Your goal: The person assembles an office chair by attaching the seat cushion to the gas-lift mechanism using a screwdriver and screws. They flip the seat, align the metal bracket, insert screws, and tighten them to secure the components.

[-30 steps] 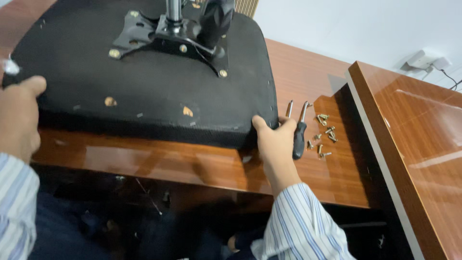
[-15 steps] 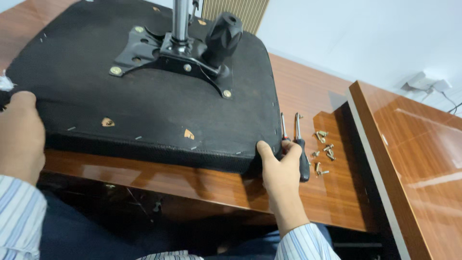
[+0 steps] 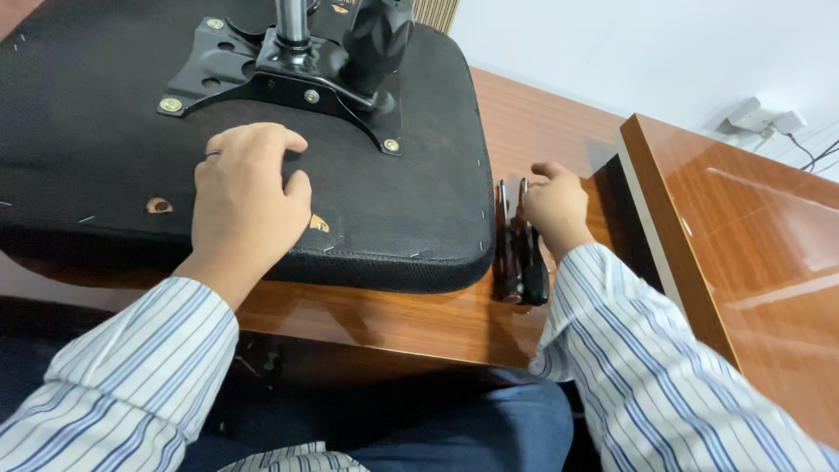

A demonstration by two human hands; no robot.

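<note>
Two hands at work around the upturned black seat pad (image 3: 114, 175) on the wooden desk (image 3: 419, 319): left hand (image 3: 247, 188) lies loosely curled on it — bulky, soft-edged, best gripped by its rim; right hand (image 3: 553, 207), just right of it, fingers bent over two dark-handled screwdrivers (image 3: 517, 253) — rigid, light

A black chair seat (image 3: 131, 131) lies upside down on the desk (image 3: 411, 319), its underside up, with a black metal mounting plate (image 3: 262, 83) bolted at the far middle. Just right of its near right corner, two dark-handled screwdrivers (image 3: 517, 253) lie side by side, handles near, shafts pointing far.
</note>
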